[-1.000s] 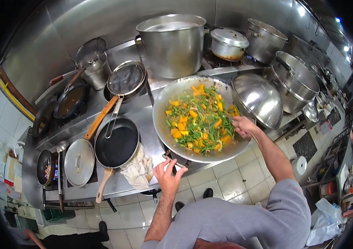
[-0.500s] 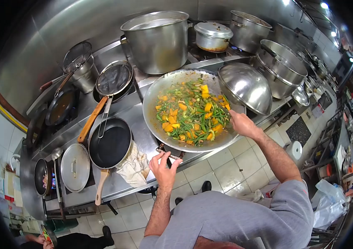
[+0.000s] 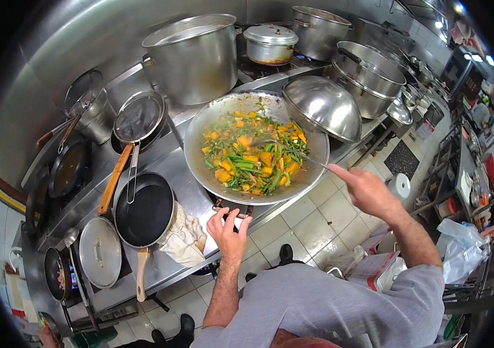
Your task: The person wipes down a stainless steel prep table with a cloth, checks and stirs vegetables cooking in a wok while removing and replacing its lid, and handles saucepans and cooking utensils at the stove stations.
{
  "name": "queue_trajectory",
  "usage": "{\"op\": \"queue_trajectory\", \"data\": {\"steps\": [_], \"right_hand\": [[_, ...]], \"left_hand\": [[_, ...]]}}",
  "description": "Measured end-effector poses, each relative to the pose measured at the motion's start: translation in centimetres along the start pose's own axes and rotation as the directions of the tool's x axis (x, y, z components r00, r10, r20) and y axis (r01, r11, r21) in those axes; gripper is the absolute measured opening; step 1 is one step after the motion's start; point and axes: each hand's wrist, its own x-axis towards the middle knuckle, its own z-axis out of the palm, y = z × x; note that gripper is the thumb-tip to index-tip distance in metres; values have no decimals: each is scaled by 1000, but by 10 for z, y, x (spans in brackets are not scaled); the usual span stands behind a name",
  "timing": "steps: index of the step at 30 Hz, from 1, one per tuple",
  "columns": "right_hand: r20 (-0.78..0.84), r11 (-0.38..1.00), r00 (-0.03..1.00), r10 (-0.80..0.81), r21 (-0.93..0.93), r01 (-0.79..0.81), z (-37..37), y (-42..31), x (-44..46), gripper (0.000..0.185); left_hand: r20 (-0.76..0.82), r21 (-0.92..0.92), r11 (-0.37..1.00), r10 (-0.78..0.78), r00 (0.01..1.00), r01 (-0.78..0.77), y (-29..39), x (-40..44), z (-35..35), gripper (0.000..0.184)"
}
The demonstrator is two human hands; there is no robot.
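A large, wide pan [image 3: 200,171] holds green beans and orange vegetable chunks [image 3: 253,153], with some steam over them. My right hand [image 3: 363,188] is wrapped round the handle of a metal spoon [image 3: 311,159], its index finger stretched along it; the spoon's head lies among the vegetables. At the pan's near side, my left hand [image 3: 228,232] has its fingers curled on the pan's metal handle [image 3: 236,212].
A black frying pan [image 3: 144,210], a cloth [image 3: 184,238] and a flat lid [image 3: 101,253] are on the left. Behind stands a tall pot [image 3: 192,64]; a domed lid [image 3: 323,107] rests at the right. Another person's dark shoe [image 3: 187,323] shows below.
The spoon has moved from the pan's right side into the middle of the vegetables, and my right hand has drawn back past the rim. The view has shifted, while my left hand stays at the handle.
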Motion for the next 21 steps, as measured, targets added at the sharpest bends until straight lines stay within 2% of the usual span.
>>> {"op": "queue_trajectory", "data": {"steps": [4,6,8,10,14,18,19,21], "right_hand": [[40,1000,999,16,12,-17,-31,-9,-33,50],[185,997,981,63,24,-69,-28,-15,-46,47],[206,999,978,46,7,-48,-4,-26,-51,49],[183,980,966,183,-115,-163,39,-43,-43,50],[86,980,977,197,-55,-193,81,-68,2,46],[16,978,979,205,-43,-204,103,-51,40,42],[15,977,978,207,-43,-207,107,-43,45,42],[165,981,967,194,-29,-192,113,-30,55,36]], "left_hand": [[15,-39,999,7,1000,-6,-7,1,3,34],[13,-44,999,11,1000,-10,-9,0,4,33],[15,-57,998,-5,1000,6,-10,1,5,33],[12,-64,998,-14,1000,15,-9,1,5,33],[-4,-72,997,-32,999,31,-9,2,7,33],[-1,-75,996,-41,999,41,-7,0,7,33],[1,-62,997,-43,999,43,-5,0,6,33],[-1,-61,997,-40,999,40,-4,0,7,33]]}}
